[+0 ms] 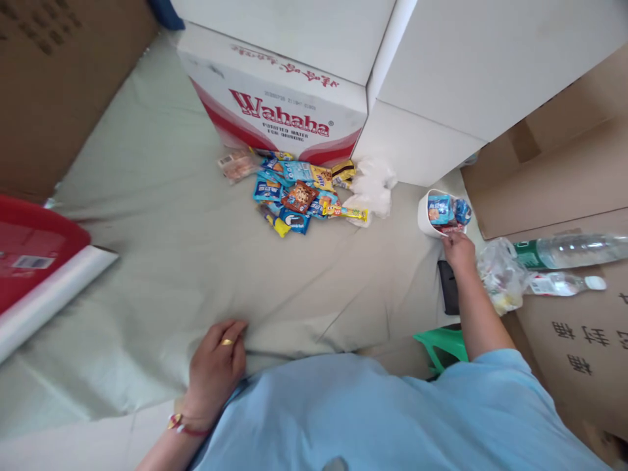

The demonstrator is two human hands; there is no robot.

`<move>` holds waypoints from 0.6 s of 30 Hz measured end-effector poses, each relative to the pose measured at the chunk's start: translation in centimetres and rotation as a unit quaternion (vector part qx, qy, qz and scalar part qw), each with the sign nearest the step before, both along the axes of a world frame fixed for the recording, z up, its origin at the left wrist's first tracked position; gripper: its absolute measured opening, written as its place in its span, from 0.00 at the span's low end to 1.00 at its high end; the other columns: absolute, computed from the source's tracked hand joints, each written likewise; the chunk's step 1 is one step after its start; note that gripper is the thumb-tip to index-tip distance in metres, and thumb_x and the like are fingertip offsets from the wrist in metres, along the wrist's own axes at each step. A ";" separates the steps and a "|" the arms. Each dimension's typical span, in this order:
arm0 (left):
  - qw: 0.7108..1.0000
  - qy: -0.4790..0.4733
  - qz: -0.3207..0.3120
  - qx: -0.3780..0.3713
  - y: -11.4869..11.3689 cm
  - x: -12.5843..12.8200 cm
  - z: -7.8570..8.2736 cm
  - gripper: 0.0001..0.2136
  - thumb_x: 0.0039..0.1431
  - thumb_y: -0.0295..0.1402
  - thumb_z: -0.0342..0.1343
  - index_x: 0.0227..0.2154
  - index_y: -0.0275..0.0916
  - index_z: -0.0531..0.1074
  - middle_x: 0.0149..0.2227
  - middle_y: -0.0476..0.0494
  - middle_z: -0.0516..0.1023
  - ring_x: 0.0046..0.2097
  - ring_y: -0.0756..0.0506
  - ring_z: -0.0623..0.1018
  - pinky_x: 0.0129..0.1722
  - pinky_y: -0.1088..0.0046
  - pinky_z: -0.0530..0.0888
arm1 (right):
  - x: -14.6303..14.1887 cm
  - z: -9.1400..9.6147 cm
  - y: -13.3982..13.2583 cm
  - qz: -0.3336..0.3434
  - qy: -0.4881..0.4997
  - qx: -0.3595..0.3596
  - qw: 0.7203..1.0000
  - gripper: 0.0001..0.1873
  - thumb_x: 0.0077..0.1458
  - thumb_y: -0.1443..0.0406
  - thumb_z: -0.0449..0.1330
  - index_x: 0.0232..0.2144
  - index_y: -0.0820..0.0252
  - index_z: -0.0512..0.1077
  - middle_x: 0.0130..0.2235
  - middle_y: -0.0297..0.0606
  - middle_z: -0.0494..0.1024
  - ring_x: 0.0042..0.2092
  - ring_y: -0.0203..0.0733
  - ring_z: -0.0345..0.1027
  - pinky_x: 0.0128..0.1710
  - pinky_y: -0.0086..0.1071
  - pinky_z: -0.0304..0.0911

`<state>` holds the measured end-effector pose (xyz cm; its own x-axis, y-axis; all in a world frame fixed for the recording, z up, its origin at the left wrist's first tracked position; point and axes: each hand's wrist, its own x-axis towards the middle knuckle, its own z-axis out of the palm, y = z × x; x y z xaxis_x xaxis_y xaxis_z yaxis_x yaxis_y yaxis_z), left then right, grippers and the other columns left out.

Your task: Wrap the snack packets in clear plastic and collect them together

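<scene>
My right hand [458, 251] is closed on the near rim of a small white container [428, 226] at the right. Inside the container are a blue snack packet [440, 209], a dark blue wrapped piece [462, 211] and something red below them. My left hand [217, 358] rests at the near edge of the green-grey cloth [206, 261], its fingers loosely curled with nothing visible in them. A pile of small snack packets [299, 196] lies in the middle of the cloth, with a clear pack of pinkish food [238, 165] at its left end and white plastic [373, 186] at its right.
A Wahaha water carton [284, 111] and white boxes [432, 78] stand behind the pile. Brown cartons [63, 91] flank both sides. At the right are plastic bottles [579, 252], a clear bag [500, 268], a black case [448, 288] and a green bag [441, 347]. A red container [34, 255] stands left.
</scene>
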<state>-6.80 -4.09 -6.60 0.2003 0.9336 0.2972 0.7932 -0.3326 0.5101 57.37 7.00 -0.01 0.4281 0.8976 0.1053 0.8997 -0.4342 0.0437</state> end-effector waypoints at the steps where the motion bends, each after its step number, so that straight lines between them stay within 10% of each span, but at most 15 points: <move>1: 1.000 -0.010 0.000 -0.007 0.0 0.0 0.0 0.11 0.65 0.28 0.50 0.44 0.42 0.76 0.43 0.42 0.80 0.43 0.43 0.82 0.45 0.67 0.79 | -0.6 0.2 -0.5 0.013 0.006 0.001 1.000 0.20 0.62 0.63 0.55 0.49 0.66 0.80 0.51 0.56 0.81 0.50 0.54 0.74 0.51 0.42 0.67; 9: 0.997 -0.051 0.015 -0.061 -0.2 0.4 0.1 0.12 0.66 0.30 0.49 0.44 0.41 0.78 0.44 0.39 0.81 0.45 0.41 0.81 0.48 0.64 0.78 | -9.3 4.0 1.0 0.052 0.024 0.100 0.993 0.21 0.63 0.66 0.51 0.53 0.58 0.78 0.58 0.52 0.77 0.54 0.54 0.72 0.55 0.44 0.66; 13: 0.997 -0.050 0.006 -0.057 -0.1 0.4 0.3 0.12 0.68 0.30 0.48 0.43 0.39 0.77 0.44 0.39 0.80 0.45 0.42 0.81 0.47 0.66 0.77 | -16.4 1.3 5.2 0.152 0.197 0.072 0.966 0.16 0.62 0.63 0.54 0.45 0.57 0.79 0.48 0.48 0.82 0.49 0.50 0.74 0.54 0.41 0.66; 18: 0.997 -0.055 -0.007 -0.055 0.0 0.5 0.9 0.13 0.68 0.29 0.47 0.43 0.38 0.78 0.43 0.39 0.81 0.44 0.43 0.81 0.46 0.68 0.77 | -21.3 -3.2 9.3 0.062 0.301 0.078 0.949 0.12 0.57 0.59 0.60 0.38 0.60 0.77 0.41 0.47 0.83 0.42 0.47 0.73 0.48 0.39 0.67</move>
